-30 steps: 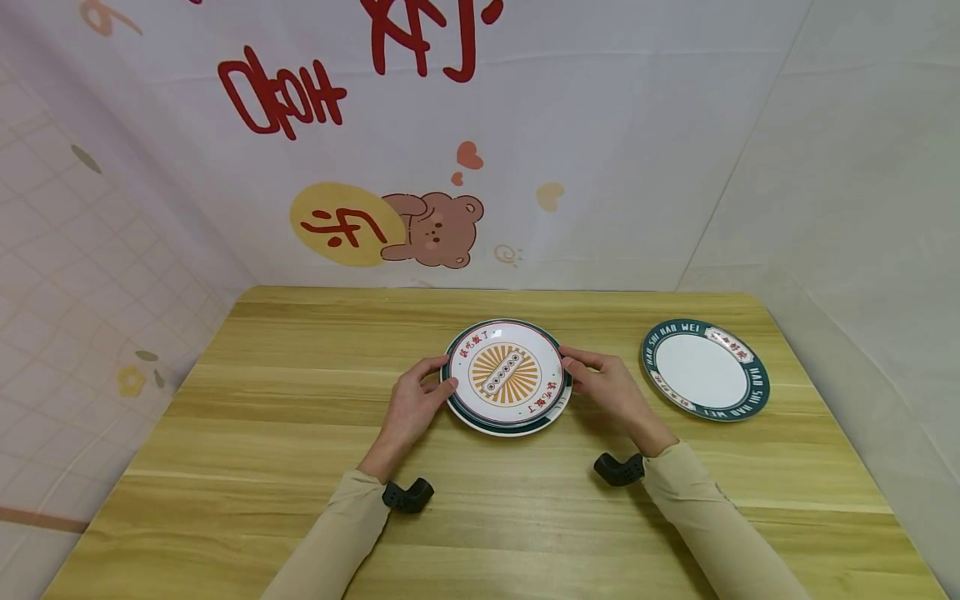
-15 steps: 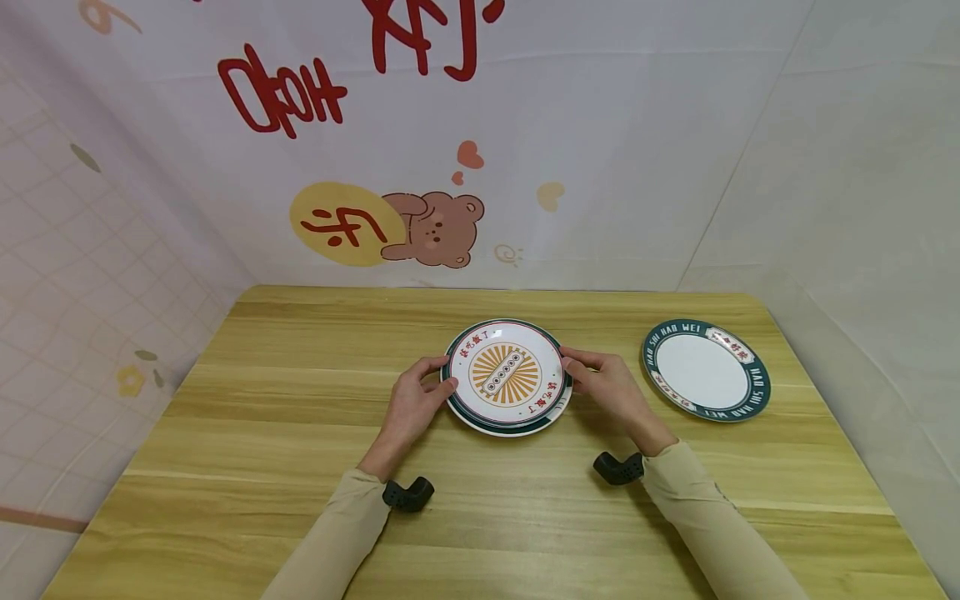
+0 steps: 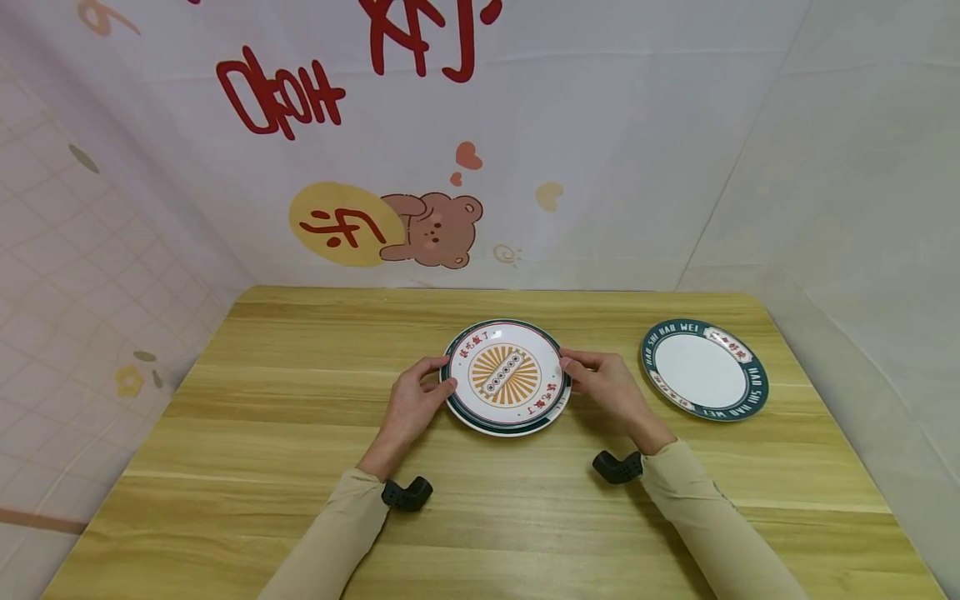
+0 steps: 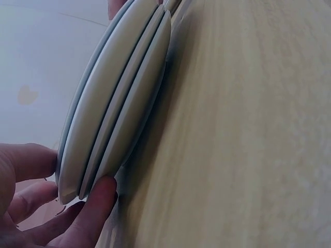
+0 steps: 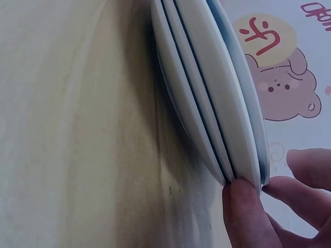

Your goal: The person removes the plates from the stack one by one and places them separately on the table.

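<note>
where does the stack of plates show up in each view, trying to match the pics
Head: stack of plates just below centre, between left hand and right hand.
Left wrist: left of centre, edge-on, cut off at top.
Right wrist: right of centre, edge-on, cut off at top.
Shared landmark: wooden table, visible in all three.

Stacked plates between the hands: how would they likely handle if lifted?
The stacked plates are probably stiff, holding their round shape; perhaps slippery, given the glossy highlight on top; and might shift, since dark gaps show between their edges.
</note>
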Action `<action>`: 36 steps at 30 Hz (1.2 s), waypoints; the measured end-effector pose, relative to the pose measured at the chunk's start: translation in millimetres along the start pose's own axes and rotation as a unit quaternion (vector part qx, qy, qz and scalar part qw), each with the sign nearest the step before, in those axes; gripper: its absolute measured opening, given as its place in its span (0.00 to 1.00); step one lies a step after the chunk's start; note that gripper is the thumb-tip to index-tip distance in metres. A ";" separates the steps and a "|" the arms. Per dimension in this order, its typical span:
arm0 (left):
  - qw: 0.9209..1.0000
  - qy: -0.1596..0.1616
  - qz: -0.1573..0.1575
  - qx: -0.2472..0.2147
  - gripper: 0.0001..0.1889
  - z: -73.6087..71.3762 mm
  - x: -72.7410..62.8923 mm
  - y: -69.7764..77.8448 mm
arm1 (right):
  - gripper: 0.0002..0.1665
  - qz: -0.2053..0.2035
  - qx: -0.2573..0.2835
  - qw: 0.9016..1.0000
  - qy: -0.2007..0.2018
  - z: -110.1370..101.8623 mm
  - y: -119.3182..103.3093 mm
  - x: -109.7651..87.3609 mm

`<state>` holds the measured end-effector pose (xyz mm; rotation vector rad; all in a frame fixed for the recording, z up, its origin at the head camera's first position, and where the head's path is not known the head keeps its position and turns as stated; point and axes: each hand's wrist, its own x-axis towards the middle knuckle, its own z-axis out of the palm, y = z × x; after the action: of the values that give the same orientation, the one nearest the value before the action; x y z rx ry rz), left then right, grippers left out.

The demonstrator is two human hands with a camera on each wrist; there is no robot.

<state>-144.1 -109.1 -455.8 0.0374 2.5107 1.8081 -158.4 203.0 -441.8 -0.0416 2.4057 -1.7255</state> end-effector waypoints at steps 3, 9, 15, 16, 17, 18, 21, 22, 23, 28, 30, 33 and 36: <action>1.000 0.000 0.002 0.003 0.20 -0.1 0.0 -0.5 | 0.25 0.001 0.004 1.000 -0.001 0.3 -0.1 0.3; 1.000 0.000 -0.008 0.001 0.21 -0.7 -0.2 0.1 | 0.25 0.007 0.000 1.000 0.002 0.2 -0.8 -0.8; 1.000 -0.001 -0.007 0.002 0.21 -0.8 0.9 -0.3 | 0.26 0.005 -0.006 1.000 0.002 -0.2 -0.3 -1.5; 1.000 -0.001 -0.008 0.004 0.21 -0.9 0.9 -0.3 | 0.26 0.005 -0.006 1.000 0.002 -0.2 -0.2 -1.5; 1.000 -0.001 -0.007 0.005 0.21 -1.1 1.0 -0.3 | 0.26 0.006 -0.007 1.000 0.002 -0.3 0.0 -1.4; 1.000 -0.002 -0.005 0.005 0.21 -1.2 0.9 -0.5 | 0.26 0.006 -0.008 1.000 0.002 -0.4 0.2 -1.3; 1.000 -0.005 0.000 0.005 0.21 -1.5 1.0 -1.5 | 0.25 0.006 -0.010 1.000 0.003 -0.2 0.9 -0.9; 1.000 -0.006 0.003 0.006 0.21 -1.6 0.8 -1.5 | 0.25 0.006 -0.009 1.000 0.004 -0.1 1.0 -0.9; 1.000 -0.007 0.004 0.005 0.21 -1.7 0.7 -1.8 | 0.25 0.005 -0.007 1.000 0.003 0.0 1.2 -0.7; 1.000 -0.008 0.000 0.005 0.21 -2.0 0.8 -1.5 | 0.25 0.002 0.000 1.000 0.003 0.2 1.7 -0.1; 1.000 -0.006 -0.002 0.008 0.21 -2.0 0.9 -1.1 | 0.25 0.003 0.003 1.000 0.003 0.0 1.7 0.2; 1.000 -0.003 -0.001 0.014 0.21 -1.7 0.8 -0.1 | 0.24 0.007 0.009 1.000 0.002 -0.6 2.0 0.6; 1.000 -0.002 -0.004 0.015 0.21 -1.3 1.0 0.8 | 0.25 0.011 0.008 1.000 0.001 -1.4 2.4 0.8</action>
<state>-145.1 -110.0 -454.6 0.0319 2.5301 1.7666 -159.2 205.0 -443.8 -0.0106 2.3846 -1.7368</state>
